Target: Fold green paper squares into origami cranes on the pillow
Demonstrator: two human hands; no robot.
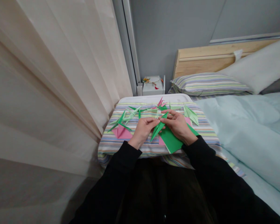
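Both hands pinch one folded piece of green origami paper (pixel 158 128), long and pointed at its two ends. My left hand (pixel 144 128) has it between thumb and fingers on the left side. From the right, my right hand (pixel 176 124) grips its upper part, fingers closed. Beneath my right hand lie flat green paper sheets (pixel 171 141), partly over pink paper (pixel 161 140). Several folded green paper cranes (pixel 133 114) rest beyond and left of my hands. A pink folded paper (pixel 122 132) lies at the left, and a pale green folded paper (pixel 190 115) at the right.
A striped cloth (pixel 140 149) covers the small table, whose white rim (pixel 154 98) shows at the back. A beige curtain (pixel 84 62) hangs close on the left. The bed with a pale blue quilt (pixel 247 124) is on the right. Behind stands a white box (pixel 152 88).
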